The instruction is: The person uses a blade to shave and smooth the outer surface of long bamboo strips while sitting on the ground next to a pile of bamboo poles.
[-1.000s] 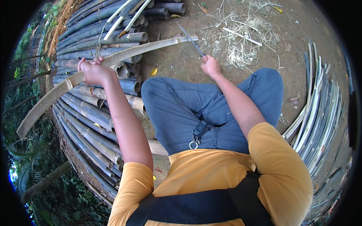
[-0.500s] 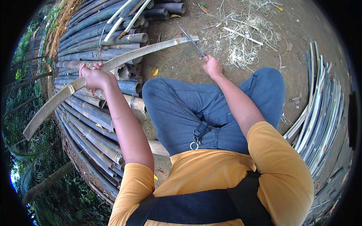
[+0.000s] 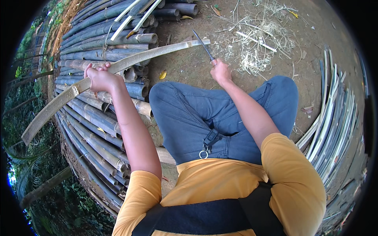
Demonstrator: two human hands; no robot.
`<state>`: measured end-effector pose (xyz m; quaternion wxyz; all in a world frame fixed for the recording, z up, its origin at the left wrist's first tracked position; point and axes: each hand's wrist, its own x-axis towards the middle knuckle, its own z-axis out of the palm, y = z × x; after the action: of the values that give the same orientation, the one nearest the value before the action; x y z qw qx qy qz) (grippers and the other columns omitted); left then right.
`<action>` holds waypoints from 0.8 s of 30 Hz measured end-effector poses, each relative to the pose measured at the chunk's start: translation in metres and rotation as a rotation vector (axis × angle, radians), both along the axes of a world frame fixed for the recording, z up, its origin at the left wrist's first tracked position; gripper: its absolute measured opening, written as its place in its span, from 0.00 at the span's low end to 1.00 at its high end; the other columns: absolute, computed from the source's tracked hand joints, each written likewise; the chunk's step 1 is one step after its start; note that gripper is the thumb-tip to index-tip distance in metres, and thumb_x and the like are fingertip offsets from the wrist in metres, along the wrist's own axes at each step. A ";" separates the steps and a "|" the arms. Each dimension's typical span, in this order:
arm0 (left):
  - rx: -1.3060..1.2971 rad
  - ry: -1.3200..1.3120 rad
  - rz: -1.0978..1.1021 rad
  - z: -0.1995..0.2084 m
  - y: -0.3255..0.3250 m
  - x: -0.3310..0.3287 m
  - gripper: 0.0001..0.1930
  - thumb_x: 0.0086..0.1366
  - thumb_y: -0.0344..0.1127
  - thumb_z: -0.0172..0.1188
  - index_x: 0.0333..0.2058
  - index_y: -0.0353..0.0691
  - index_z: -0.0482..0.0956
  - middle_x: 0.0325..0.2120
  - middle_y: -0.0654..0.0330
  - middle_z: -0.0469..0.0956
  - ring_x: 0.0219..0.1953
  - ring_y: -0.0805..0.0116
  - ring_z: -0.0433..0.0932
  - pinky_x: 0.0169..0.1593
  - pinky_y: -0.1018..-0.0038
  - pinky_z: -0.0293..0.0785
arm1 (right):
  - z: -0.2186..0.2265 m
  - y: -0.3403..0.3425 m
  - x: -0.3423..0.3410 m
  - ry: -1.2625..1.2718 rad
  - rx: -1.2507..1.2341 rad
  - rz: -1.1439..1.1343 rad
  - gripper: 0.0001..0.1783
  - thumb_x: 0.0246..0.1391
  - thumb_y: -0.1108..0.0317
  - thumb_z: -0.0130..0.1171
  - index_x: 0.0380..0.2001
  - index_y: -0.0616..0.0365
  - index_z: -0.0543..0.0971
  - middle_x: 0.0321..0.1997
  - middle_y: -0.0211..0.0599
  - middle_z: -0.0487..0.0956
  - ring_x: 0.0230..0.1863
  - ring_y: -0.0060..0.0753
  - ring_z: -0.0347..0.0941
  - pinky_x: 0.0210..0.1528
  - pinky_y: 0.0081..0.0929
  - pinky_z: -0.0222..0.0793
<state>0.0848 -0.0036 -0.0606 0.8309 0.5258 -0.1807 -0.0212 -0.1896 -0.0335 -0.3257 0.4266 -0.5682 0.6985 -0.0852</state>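
My left hand (image 3: 101,78) is wrapped round a long split bamboo strip (image 3: 157,51), its pale inner face showing. The strip slants from the lower left up to the right, and one node crosses it just left of my grip. My right hand (image 3: 220,72) is closed on the handle of a knife (image 3: 203,46). The narrow dark blade points up and to the left. It crosses the strip close to its right end and appears to touch it there.
Stacked dark bamboo poles (image 3: 90,59) fill the left side, with a few pale strips (image 3: 134,19) lying on top. Thin shavings (image 3: 258,43) are heaped on the soil ahead. A bundle of split strips (image 3: 332,122) lies at the right. My bent legs (image 3: 228,106) are between my arms.
The knife blade has tilted slightly more upright at the strip's right end. My right hand has shifted a little left and down. My left grip on the strip is unchanged.
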 end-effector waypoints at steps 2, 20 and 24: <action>0.007 0.005 0.008 0.001 0.003 -0.002 0.06 0.63 0.24 0.47 0.39 0.34 0.70 0.19 0.64 0.60 0.18 0.71 0.61 0.23 0.70 0.67 | 0.008 0.004 0.002 0.030 -0.047 0.132 0.14 0.66 0.57 0.50 0.48 0.51 0.75 0.44 0.54 0.82 0.50 0.55 0.79 0.53 0.51 0.74; 0.005 -0.017 -0.048 0.007 0.002 -0.013 0.05 0.63 0.25 0.47 0.37 0.35 0.71 0.18 0.65 0.60 0.17 0.73 0.59 0.23 0.70 0.66 | -0.029 0.005 -0.016 0.057 -0.009 -0.093 0.15 0.64 0.56 0.52 0.48 0.51 0.76 0.44 0.52 0.82 0.50 0.55 0.79 0.51 0.49 0.74; -0.016 -0.011 -0.053 0.009 0.001 -0.020 0.05 0.63 0.24 0.47 0.35 0.39 0.71 0.15 0.68 0.57 0.17 0.75 0.59 0.23 0.72 0.66 | -0.006 0.014 -0.004 -0.011 -0.067 -0.043 0.13 0.61 0.58 0.55 0.45 0.50 0.75 0.41 0.53 0.83 0.45 0.58 0.80 0.48 0.53 0.75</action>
<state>0.0651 -0.0023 -0.0520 0.8332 0.5142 -0.1995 -0.0388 -0.1940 -0.0196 -0.3316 0.4091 -0.5666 0.7050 -0.1206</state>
